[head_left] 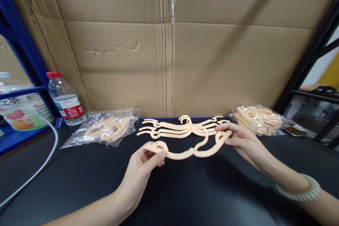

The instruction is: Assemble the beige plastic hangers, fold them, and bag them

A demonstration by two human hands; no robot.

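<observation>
A beige plastic clothes hanger (180,155) is held up above the black table, its hook pointing away from me. My left hand (144,166) is closed on the hanger's left end, thumb on top near the looped tip. At the opposite end, my right hand (242,143) pinches the right arm between thumb and fingers. A joint shows at the middle, where the two arms and the hook meet. Just behind lie several matching hangers (172,130) in a row on the table, hooks bunched together; the held hanger's hook overlaps them in view.
A clear bag of hanger parts (108,129) lies at left, and another full bag (258,119) at right beside a phone (294,131). A red-capped bottle (66,100) stands by the blue rack. Cardboard (119,60) walls the back; a white cable (42,167) crosses the table (196,197).
</observation>
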